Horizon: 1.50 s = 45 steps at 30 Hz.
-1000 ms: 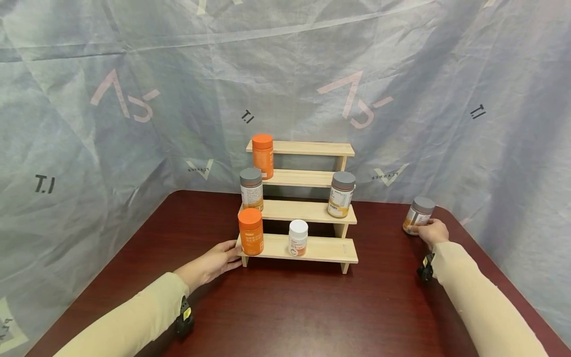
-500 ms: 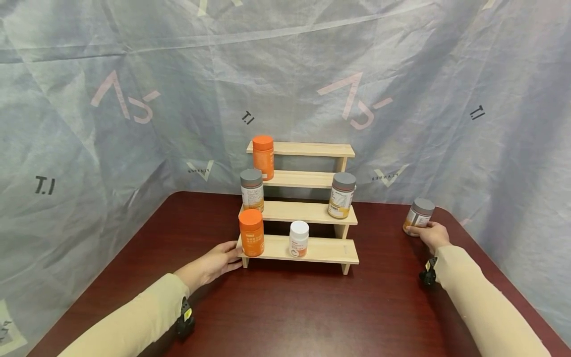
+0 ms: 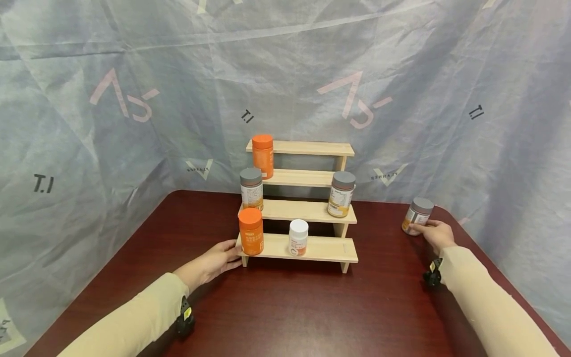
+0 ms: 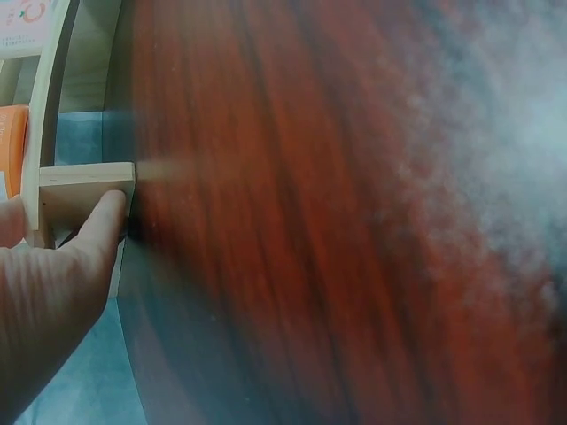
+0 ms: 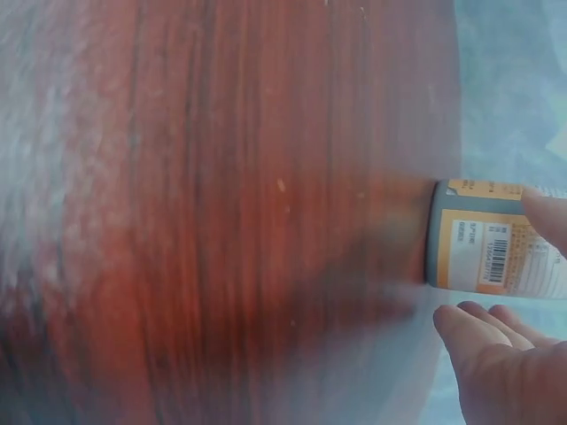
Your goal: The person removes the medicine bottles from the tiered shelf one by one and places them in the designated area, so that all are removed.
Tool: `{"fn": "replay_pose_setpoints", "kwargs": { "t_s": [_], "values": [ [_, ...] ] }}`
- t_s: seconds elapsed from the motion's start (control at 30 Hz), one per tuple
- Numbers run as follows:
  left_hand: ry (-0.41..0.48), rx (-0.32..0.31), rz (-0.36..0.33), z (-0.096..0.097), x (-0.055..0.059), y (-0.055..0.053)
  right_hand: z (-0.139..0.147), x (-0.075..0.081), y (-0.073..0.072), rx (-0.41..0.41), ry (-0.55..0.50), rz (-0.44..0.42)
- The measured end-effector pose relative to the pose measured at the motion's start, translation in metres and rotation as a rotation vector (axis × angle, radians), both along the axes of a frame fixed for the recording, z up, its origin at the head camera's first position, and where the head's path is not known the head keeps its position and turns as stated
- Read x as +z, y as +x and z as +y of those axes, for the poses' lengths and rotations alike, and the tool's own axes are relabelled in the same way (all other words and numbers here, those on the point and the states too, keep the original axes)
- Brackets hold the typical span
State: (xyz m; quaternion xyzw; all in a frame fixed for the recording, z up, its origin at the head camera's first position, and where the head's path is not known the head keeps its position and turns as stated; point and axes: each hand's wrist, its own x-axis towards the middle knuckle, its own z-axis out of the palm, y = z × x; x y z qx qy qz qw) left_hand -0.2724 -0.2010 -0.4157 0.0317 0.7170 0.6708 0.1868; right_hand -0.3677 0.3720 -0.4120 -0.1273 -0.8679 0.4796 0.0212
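My left hand (image 3: pixel 218 260) holds the left end of a stepped wooden display shelf (image 3: pixel 330 248) by its bottom step. In the left wrist view one finger (image 4: pixel 106 212) lies along the shelf's end leg (image 4: pixel 84 175). On that step stand an orange bottle (image 3: pixel 252 235) and a small white bottle (image 3: pixel 298 240). At the far right, my right hand (image 3: pixel 434 233) is at a grey-lidded jar (image 3: pixel 418 213) standing on the table. In the right wrist view the thumb (image 5: pixel 547 217) overlaps the jar's label, while the straight fingers (image 5: pixel 478 332) lie apart from its other side.
Higher on the shelf are two more grey-lidded jars, one left (image 3: pixel 252 191) and one right (image 3: pixel 342 193), and another orange bottle (image 3: pixel 263 158). A grey printed curtain (image 3: pixel 285 89) surrounds the dark red table (image 3: pixel 303 312) at back and sides.
My right hand and wrist have shifted slightly to the right, and the jar stays almost in place. My left hand and the shelf have not visibly moved.
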Motion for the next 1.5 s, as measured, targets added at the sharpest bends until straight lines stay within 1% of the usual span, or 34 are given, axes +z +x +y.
{"fn": "replay_pose_setpoints", "kwargs": {
  "t_s": [0.17,0.3,0.43,0.6,0.8,1.0,1.17,1.5],
  "values": [
    [0.005,-0.001,-0.003,0.0,0.0,-0.001,0.003,0.007,0.0,-0.004,0.013,0.027],
    [0.009,-0.005,-0.006,-0.001,-0.001,-0.002,0.003,0.014,0.002,-0.005,0.004,0.05],
    [0.011,-0.005,-0.008,-0.001,-0.002,-0.003,0.005,0.018,0.002,-0.004,-0.021,0.063],
    [0.013,-0.004,-0.009,-0.002,-0.003,-0.003,0.004,0.024,0.004,-0.023,-0.03,0.073],
    [0.01,-0.005,0.0,-0.002,-0.003,-0.003,0.003,0.033,0.007,0.004,-0.052,0.092],
    [0.011,-0.007,0.003,-0.001,-0.002,-0.002,0.005,0.045,0.008,0.003,-0.02,0.112],
    [0.019,-0.004,0.0,-0.002,-0.002,-0.001,0.005,0.056,0.006,0.0,-0.013,0.112],
    [0.017,-0.009,0.001,-0.001,-0.002,-0.002,0.006,0.073,0.007,0.03,0.039,0.128]
  ]
}}
